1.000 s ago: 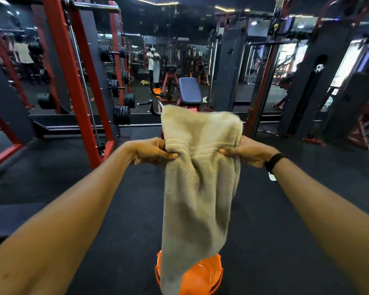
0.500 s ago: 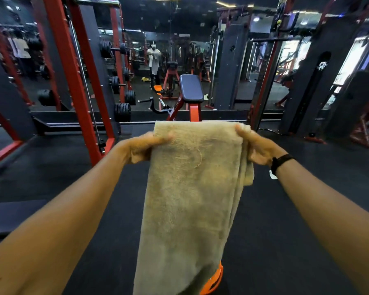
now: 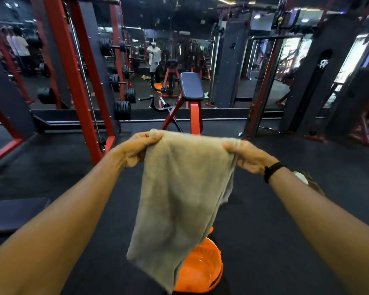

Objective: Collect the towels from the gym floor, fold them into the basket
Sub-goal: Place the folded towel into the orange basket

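A beige towel [image 3: 179, 199] hangs doubled over in front of me, its top edge stretched level between my hands. My left hand [image 3: 136, 149] pinches the top left corner. My right hand [image 3: 246, 155], with a black band at the wrist, pinches the top right corner. Below, an orange basket [image 3: 202, 267] stands on the black gym floor; the towel's lower end covers its left part.
A red bench with a dark pad [image 3: 191, 89] stands straight ahead before a mirror wall. A red rack [image 3: 79, 81] with weight plates rises at the left. A dark bench pad [image 3: 13, 211] lies at the lower left. A small white and brown thing [image 3: 307, 180] lies behind my right wrist.
My hands went from gripping the towel's middle to its top corners and spread apart. The towel now hangs wider and flatter, lower, and more of the basket shows.
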Motion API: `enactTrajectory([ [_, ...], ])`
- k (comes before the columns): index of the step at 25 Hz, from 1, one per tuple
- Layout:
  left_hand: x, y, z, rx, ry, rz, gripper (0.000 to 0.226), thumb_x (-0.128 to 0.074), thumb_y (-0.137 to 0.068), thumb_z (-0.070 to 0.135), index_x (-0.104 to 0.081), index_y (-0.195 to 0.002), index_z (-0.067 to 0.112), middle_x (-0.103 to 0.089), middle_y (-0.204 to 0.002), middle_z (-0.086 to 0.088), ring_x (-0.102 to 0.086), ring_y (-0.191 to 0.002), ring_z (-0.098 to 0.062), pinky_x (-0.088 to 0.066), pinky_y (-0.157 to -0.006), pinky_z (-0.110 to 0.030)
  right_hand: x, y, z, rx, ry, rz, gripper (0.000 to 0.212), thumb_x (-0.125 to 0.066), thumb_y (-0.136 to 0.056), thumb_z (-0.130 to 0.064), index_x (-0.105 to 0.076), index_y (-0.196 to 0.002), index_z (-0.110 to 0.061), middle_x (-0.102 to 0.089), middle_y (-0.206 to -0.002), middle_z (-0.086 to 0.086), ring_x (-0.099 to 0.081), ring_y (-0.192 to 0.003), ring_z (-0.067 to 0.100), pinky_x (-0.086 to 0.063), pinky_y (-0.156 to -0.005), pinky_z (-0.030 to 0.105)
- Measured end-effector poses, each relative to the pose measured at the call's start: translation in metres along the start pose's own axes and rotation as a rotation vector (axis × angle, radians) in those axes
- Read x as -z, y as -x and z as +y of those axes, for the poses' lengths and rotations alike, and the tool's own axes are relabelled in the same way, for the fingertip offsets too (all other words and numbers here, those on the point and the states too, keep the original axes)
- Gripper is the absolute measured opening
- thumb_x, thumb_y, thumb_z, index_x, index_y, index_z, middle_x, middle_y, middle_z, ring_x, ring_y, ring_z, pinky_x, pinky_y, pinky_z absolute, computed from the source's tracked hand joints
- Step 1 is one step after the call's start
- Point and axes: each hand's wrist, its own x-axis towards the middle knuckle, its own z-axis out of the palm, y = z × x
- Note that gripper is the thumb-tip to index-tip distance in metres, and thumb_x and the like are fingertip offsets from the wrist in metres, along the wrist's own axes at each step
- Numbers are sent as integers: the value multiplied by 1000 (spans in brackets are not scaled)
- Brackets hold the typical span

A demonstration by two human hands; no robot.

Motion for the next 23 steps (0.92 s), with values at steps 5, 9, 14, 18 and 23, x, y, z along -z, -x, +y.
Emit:
enactTrajectory([
  [5,-2,-1,5,-84,-62,45,30,-73,-77,15,-65,-106,18,-69,-98,-3,-64,-101,-22,-54,-76,-33,-11,7,-3,-82,160,-66,70,-85,-64,-36,-59,-122,-5,-66,-115,19,-64,-100,30,-52,-92,51],
  [9,0,-3,4,-19,-70,-13,42,-71,-82,12,-56,-120,24,-64,-110,-1,-61,-106,-23,-54,-81,-42,-9,6,-6,-1,11,-22,64,-78,-65,-39,-61,-118,-7,-68,-110,14,-67,-99,27,-57,-81,43],
  [14,4,-1,7,-9,-73,70,49,-73,-79,18,-57,-125,22,-65,-111,-5,-62,-109,-31,-56,-78,-41,-9,3,-12,108,-117,127,28,-57,-94,-22,-60,-119,-11,-68,-104,10,-63,-98,29,-58,-80,39],
  [18,4,-3,15,-38,1,39,60,-69,-83,6,-46,-133,28,-64,-110,-5,-66,-91,-21,-59,-63,-33,-5,5,-23,136,23,96,52,-73,-75,-11,-58,-124,-17,-67,-115,5,-65,-105,24,-58,-81,39],
  [23,-7,-14,31,-212,129,278,14,-69,-85,7,-59,-89,16,-60,-87,-3,-58,-77,-14,-54,-60,-29,-8,3,-46,223,-26,265,41,-73,-76,-15,-63,-116,-12,-69,-98,2,-66,-91,18,-57,-63,26],
])
